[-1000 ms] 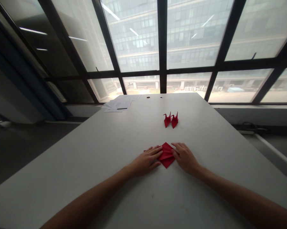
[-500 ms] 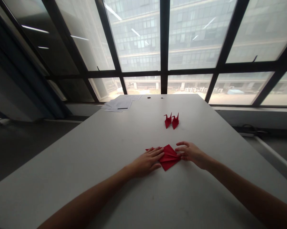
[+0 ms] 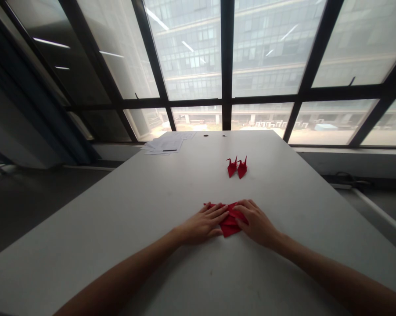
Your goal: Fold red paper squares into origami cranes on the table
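Note:
A folded sheet of red origami paper (image 3: 230, 230) lies on the white table in front of me, creased across its middle. My left hand (image 3: 201, 224) rests flat on its left part, fingers stretched out, and covers much of that side. Over the right part, my right hand (image 3: 259, 224) has its fingers bent, with thumb and fingertips on the paper; the right corner is hidden under it. Farther back, two red paper cranes (image 3: 232, 168) stand side by side, apart from both hands.
Loose printed papers (image 3: 165, 144) lie at the far left of the white table (image 3: 145, 197), with a dark, pen-like strip on them. Two small dark spots are near the far end. Large framed windows rise behind the table, and a blue curtain (image 3: 36, 96) hangs at left.
My right hand has moved left from beside the paper's right corner onto the paper, covering that corner. My left hand stays pressed flat, nearly unmoved. The cranes stand as before.

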{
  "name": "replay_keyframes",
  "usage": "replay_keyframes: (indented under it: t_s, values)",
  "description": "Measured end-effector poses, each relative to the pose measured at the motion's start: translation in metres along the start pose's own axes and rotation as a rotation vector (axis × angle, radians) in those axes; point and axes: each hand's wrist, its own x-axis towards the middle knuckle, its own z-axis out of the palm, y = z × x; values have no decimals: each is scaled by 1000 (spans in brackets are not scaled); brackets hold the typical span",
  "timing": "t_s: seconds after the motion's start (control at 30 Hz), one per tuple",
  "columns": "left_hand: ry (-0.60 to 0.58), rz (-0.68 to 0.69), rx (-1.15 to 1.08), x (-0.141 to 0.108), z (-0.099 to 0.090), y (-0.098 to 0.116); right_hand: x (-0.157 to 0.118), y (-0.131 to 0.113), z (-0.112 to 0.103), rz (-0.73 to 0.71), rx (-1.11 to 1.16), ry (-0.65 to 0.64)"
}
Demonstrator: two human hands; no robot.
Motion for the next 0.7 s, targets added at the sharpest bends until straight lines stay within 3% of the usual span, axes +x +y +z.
replay_keyframes:
  t_s: [0.17,0.7]
  values:
    - [34,9,-1,0,4,-3,-4,-9,5,-68,-68,-114]
    - [115,-75,28,1,12,-8,-5,-10,3,-143,-160,-151]
